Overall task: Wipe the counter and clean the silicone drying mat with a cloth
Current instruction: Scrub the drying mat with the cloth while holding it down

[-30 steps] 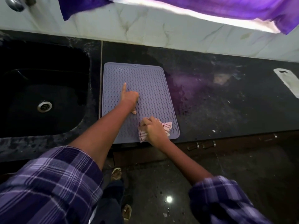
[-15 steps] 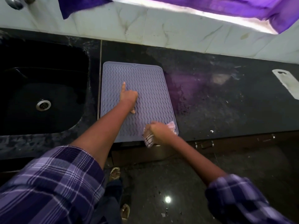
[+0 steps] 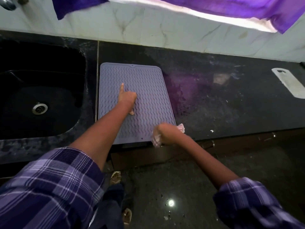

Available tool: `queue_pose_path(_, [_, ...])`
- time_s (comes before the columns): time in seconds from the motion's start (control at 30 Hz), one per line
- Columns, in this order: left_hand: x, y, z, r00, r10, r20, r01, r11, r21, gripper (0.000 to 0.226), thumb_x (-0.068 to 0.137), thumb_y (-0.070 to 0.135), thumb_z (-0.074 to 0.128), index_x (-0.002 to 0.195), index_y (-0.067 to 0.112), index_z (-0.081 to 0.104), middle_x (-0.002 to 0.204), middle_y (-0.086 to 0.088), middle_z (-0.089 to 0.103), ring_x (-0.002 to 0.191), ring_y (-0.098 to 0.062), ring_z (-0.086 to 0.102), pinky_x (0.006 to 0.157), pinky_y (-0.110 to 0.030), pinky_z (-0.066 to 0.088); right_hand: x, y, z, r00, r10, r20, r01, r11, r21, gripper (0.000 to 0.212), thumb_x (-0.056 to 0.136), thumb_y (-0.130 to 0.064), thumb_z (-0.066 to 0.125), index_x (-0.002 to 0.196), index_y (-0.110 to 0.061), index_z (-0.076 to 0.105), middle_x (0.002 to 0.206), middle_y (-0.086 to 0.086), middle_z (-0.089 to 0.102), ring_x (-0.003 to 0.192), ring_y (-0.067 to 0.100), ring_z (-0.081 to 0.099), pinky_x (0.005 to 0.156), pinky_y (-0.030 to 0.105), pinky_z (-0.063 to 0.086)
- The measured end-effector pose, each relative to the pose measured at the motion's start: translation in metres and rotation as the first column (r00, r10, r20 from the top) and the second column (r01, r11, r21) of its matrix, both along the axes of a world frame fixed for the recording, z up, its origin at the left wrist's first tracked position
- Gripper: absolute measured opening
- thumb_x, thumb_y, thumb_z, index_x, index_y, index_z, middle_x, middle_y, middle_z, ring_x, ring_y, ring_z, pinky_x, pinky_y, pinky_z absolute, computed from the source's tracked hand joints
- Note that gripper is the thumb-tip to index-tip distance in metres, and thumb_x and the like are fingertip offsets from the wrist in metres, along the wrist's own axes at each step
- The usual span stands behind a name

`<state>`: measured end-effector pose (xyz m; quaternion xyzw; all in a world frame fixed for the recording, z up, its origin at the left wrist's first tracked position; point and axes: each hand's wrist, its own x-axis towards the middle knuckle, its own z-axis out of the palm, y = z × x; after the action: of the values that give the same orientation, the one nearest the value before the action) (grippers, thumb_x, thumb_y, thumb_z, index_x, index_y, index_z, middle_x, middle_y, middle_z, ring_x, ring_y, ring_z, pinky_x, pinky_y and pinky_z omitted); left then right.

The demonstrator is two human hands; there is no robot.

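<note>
The right hand [image 3: 166,133] is sweeping the checked cloth [image 3: 181,127] rightward along the near edge of the silicone drying mat [image 3: 148,90]. A second ago it was working inside the mat's near right part; now it is sitting on the corner itself, with cloth spilling past the mat's right edge onto the dark table [image 3: 222,113]. That suggests the near strip of the mat is getting finished and the stroke is running off toward the stained table beside it. The right hand is closed around the bunched cloth, which is blurring with motion. The left hand [image 3: 127,97] is keeping its place mid-mat, forefinger stretched out and the other fingers curled, pressing the mat flat beside the sink [image 3: 39,90].
</note>
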<state>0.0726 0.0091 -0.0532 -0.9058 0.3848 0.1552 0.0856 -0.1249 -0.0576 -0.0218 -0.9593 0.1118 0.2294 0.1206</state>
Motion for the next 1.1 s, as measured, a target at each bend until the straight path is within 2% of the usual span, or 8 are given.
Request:
queue_pose_path(0.17, [-0.002,-0.001,0.0,1.0,0.001,0.027,-0.001,1.0,-0.003,0.049,0.073,0.033,0.08,0.113,0.011,0.059,0.109,-0.006,0.068,0.116,-0.022,0.06,0.12,-0.047,-0.008,0.052,0.007,-0.003,0.934,-0.133,0.333,0.151,0.988,-0.026,0.032,0.083,-0.007,0.063,0.115,-0.011,0.065,0.118,0.007,0.059,0.113,0.024,0.052,0.097,0.037,0.044])
queue_pose_path(0.43, [0.002,0.0,-0.005,1.0,0.003,-0.011,-0.003,1.0,0.011,0.065,0.07,0.038,0.081,0.125,0.013,0.056,0.119,-0.006,0.065,0.126,-0.022,0.054,0.118,-0.048,-0.012,0.007,0.016,0.006,0.996,0.078,-0.034,-0.081,0.991,-0.11,0.03,0.083,-0.011,0.062,0.113,-0.007,0.06,0.112,0.01,0.064,0.103,0.024,0.058,0.09,0.033,0.049])
queue_pose_path(0.6, [0.0,0.0,-0.004,0.999,-0.006,0.04,0.005,1.0,0.017,0.051,0.072,0.035,0.08,0.113,0.013,0.06,0.109,-0.005,0.069,0.117,-0.022,0.059,0.119,-0.048,-0.008,0.054,0.008,0.018,0.95,-0.043,0.308,0.099,0.981,-0.168,0.029,0.084,-0.007,0.061,0.112,-0.01,0.065,0.11,0.011,0.066,0.105,0.026,0.057,0.094,0.037,0.047])
queue_pose_path(0.7, [0.0,0.0,-0.003,0.998,-0.022,0.052,0.021,0.999,0.03,0.05,0.073,0.035,0.079,0.114,0.013,0.06,0.111,-0.004,0.068,0.118,-0.021,0.059,0.119,-0.049,-0.008,0.049,0.038,-0.016,0.964,0.032,0.264,0.018,0.982,-0.187,0.033,0.089,-0.011,0.057,0.122,-0.008,0.056,0.126,0.011,0.054,0.118,0.027,0.046,0.1,0.036,0.037])
queue_pose_path(0.9, [-0.004,0.004,0.002,0.998,-0.034,0.049,0.033,0.999,0.026,0.055,0.074,0.04,0.077,0.119,0.014,0.058,0.114,-0.004,0.067,0.121,-0.021,0.057,0.118,-0.047,-0.011,0.006,0.016,-0.005,0.982,0.087,-0.17,-0.089,0.996,-0.003,0.03,0.081,-0.009,0.064,0.11,-0.004,0.06,0.108,0.013,0.062,0.1,0.024,0.058,0.087,0.034,0.047])
queue_pose_path(0.97, [-0.008,0.007,0.004,0.995,-0.061,0.085,0.058,0.998,0.033,0.054,0.077,0.041,0.075,0.12,0.014,0.058,0.114,-0.003,0.067,0.12,-0.02,0.058,0.119,-0.047,-0.01,0.005,-0.001,0.011,0.989,-0.02,-0.148,0.05,0.978,0.204,0.012,0.081,0.002,0.055,0.081,-0.005,0.064,0.078,0.012,0.062,0.07,0.02,0.055,0.069,0.032,0.048])
queue_pose_path(1.03, [-0.012,0.014,0.008,0.989,-0.105,0.104,0.102,0.994,0.037,0.052,0.078,0.044,0.072,0.12,0.014,0.059,0.116,-0.002,0.066,0.122,-0.02,0.056,0.118,-0.049,-0.009,0.003,-0.019,0.026,0.966,-0.255,-0.039,0.245,0.861,0.446,0.03,0.077,0.013,0.047,0.055,-0.008,0.05,0.057,0.007,0.047,0.054,0.016,0.043,0.055,0.028,0.039])
queue_pose_path(1.1, [-0.018,0.021,0.013,0.997,-0.067,-0.029,0.065,0.996,-0.069,0.053,0.078,0.04,0.073,0.123,0.014,0.061,0.124,-0.002,0.064,0.131,-0.023,0.048,0.119,-0.049,-0.006,-0.002,-0.033,0.037,0.874,-0.484,-0.044,0.395,0.656,0.643,0.015,0.074,0.016,0.053,0.07,0.004,0.061,0.073,0.012,0.058,0.069,0.024,0.056,0.068,0.033,0.048])
